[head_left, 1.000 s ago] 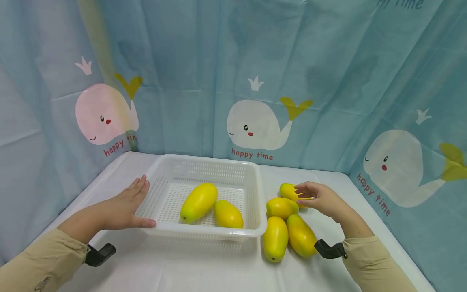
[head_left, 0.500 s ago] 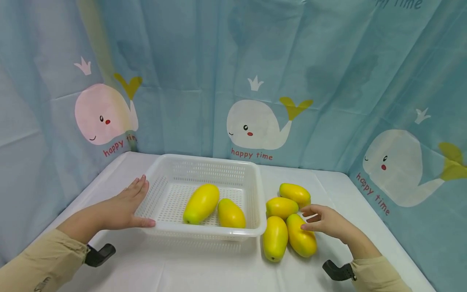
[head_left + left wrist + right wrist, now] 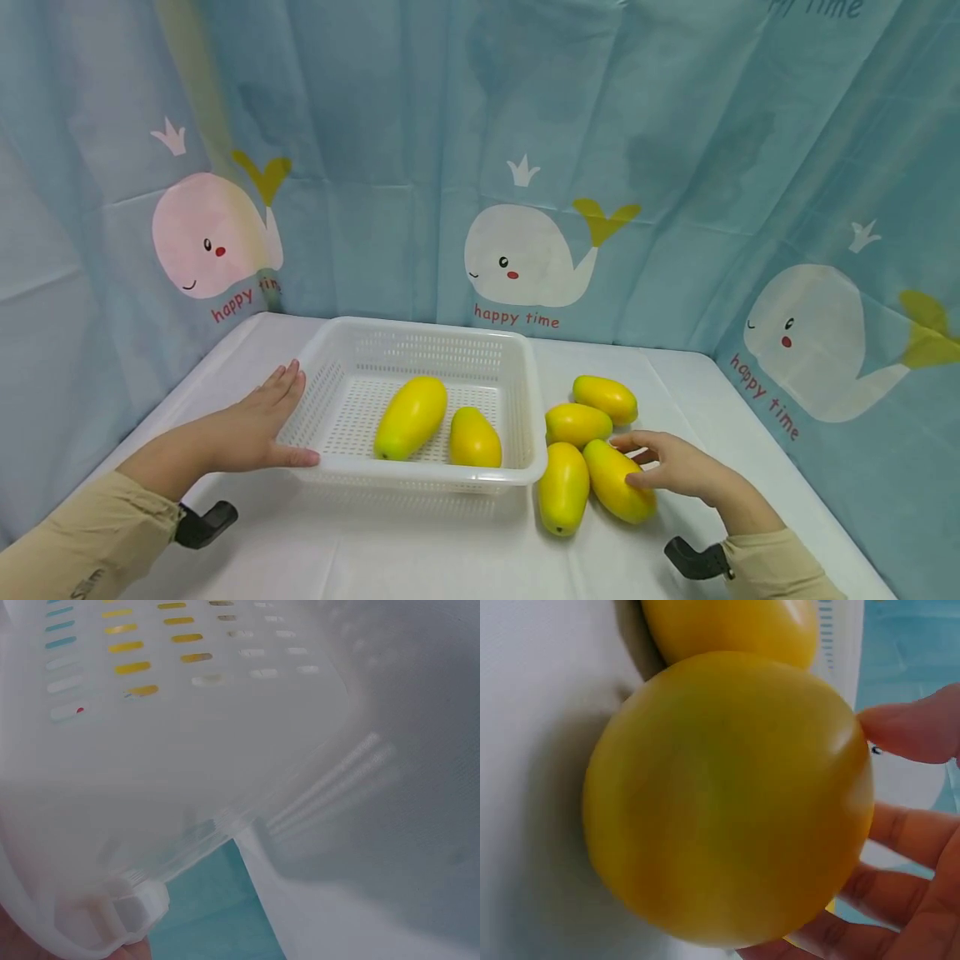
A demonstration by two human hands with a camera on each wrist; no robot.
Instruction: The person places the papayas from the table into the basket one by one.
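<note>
My right hand point(image 3: 671, 471) has its thumb and fingers around the near-right yellow mango point(image 3: 618, 492) on the table. In the right wrist view that mango point(image 3: 727, 802) fills the middle, the thumb on one side and the fingers curving along the other. My left hand point(image 3: 251, 429) rests against the left side of a white perforated plastic basket point(image 3: 420, 473), fingers straight, thumb at the front rim. The left wrist view shows the basket wall point(image 3: 172, 757) close up, with fingertips behind its corner. Inside the basket lie a larger mango point(image 3: 411, 417) and a smaller one point(image 3: 475, 442).
Beside the held one, another mango point(image 3: 564, 492) lies next to the basket's right front corner. Behind it are a mango point(image 3: 577, 425) against the basket's side and a farther one point(image 3: 604, 400). A blue whale-print curtain point(image 3: 405, 233) encloses the white-covered table point(image 3: 420, 550).
My right hand has come from the farthest mango to the near-right one and taken hold of it, turning it slightly. The basket mangoes rolled a little rightward, then slightly back. My left hand stays put.
</note>
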